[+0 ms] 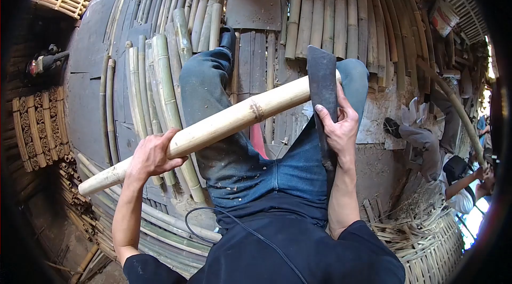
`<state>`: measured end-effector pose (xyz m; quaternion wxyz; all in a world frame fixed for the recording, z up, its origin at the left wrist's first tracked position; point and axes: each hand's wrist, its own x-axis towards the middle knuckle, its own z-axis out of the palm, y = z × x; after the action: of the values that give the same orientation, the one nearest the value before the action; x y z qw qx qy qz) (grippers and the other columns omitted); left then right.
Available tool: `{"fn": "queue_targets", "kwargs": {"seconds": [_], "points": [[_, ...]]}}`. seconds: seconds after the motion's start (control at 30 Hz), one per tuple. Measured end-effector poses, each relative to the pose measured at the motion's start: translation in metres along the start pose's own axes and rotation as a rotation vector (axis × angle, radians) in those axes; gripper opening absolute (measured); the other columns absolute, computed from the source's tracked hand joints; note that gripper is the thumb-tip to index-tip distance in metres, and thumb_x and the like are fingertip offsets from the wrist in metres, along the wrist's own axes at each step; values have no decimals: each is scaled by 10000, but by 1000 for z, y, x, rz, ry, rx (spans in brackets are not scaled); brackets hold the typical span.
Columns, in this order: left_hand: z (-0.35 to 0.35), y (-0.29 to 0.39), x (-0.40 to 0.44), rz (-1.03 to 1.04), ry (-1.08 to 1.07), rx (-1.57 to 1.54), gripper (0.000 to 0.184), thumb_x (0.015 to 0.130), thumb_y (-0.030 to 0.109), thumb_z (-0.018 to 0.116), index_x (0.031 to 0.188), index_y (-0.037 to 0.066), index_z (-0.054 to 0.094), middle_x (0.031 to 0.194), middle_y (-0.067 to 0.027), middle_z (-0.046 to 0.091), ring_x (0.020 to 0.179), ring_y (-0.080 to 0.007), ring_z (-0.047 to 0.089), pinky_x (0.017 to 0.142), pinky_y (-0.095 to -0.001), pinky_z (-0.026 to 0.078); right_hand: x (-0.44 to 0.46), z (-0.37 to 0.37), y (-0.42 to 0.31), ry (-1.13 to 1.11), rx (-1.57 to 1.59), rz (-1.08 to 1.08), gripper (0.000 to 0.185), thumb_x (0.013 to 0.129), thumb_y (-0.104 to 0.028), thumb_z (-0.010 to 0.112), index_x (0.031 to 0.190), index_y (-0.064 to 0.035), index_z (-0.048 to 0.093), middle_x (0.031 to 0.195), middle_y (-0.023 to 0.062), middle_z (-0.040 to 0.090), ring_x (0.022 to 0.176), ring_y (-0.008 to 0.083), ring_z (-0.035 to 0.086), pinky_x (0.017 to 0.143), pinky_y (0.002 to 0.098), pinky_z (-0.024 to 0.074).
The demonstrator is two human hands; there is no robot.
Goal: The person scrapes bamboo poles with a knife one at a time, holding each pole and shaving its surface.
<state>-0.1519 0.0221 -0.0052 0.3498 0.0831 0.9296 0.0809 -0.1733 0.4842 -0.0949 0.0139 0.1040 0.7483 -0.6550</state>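
Observation:
A pale bamboo pole [213, 126] lies slantwise across my lap, its lower end out to the left and its upper end by my right knee. My left hand [153, 157] is wrapped round the pole near its lower end. In my right hand [339, 124] is a long dark blade [322, 86], held with the thumb on its flat face. The upper part of the blade crosses the pole's right end; whether it has cut in cannot be seen. The blade's lower end is hidden by my right forearm.
Split bamboo lengths [168, 86] lie left of my legs, and more bamboo poles [338, 12] run ahead. Bundled sticks [40, 129] are stacked at far left. A woven basket [432, 246] holds strips at lower right. Other people, one in grey trousers [426, 142], are at right.

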Motion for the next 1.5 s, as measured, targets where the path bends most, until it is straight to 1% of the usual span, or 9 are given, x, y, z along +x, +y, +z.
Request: {"fn": "queue_targets", "kwargs": {"seconds": [0.17,0.57,0.77,0.9,1.03,1.3,1.33,1.37,1.5], "points": [[-5,8,9,24,-47,17,744,775,496,899,1328,72,639,904,-262,755,900,-475,757,849,-559,602,-23,52,-14,-113,-267,-179,735,941,-119,821,1624,-150,551,1232,249,799,1099,239,798,934,363,637],[-11,10,13,23,-107,-51,651,823,526,855,1178,27,635,897,-288,739,905,-480,742,852,-568,587,4,22,-4,132,-245,-4,695,988,-132,800,1607,6,515,1280,244,783,1096,242,777,995,346,608],[-15,4,20,68,-151,-104,724,823,582,848,1204,3,642,935,-288,740,939,-484,737,869,-565,581,-70,110,-52,-577,-289,38,735,941,-184,834,1619,-223,553,1133,278,785,1020,342,820,915,379,635],[-15,-2,20,80,-147,-111,774,823,639,823,1211,-7,651,933,-286,735,956,-485,731,895,-566,572,-34,68,-21,-93,-225,-232,706,940,-118,823,1598,-171,575,1326,278,731,1132,315,790,921,398,644],[-16,1,20,35,-176,-103,852,818,685,805,1290,-10,662,1048,-288,734,1046,-445,711,965,-541,552,10,13,-30,203,-463,7,685,971,-137,798,1610,-113,554,1188,223,816,1005,295,821,905,381,641],[-35,11,33,46,-280,-244,807,799,602,825,1283,-34,708,1085,-298,762,1059,-443,736,985,-518,568,-61,102,-55,-524,-229,172,686,916,-121,865,1558,-116,624,1299,299,738,1232,316,747,1007,344,590],[-36,10,34,63,-320,-311,787,789,583,829,1256,-41,723,1079,-302,771,1040,-438,752,973,-508,581,-61,101,-37,-395,-132,-53,733,948,-125,816,1624,-220,549,1128,265,799,951,309,831,888,391,658],[-35,7,35,60,-321,-305,787,789,583,829,1256,-41,723,1079,-302,771,1040,-438,752,973,-508,581,-53,92,-41,-301,-119,-53,704,935,-111,844,1589,-106,584,1281,268,769,1176,246,772,1010,346,591],[-30,1,38,66,-311,-320,811,751,581,844,1233,-61,727,1037,-271,787,986,-401,781,918,-490,600,-5,38,-38,75,-348,72,694,974,-101,788,1620,-119,536,1155,262,805,996,274,824,899,377,648]]}}
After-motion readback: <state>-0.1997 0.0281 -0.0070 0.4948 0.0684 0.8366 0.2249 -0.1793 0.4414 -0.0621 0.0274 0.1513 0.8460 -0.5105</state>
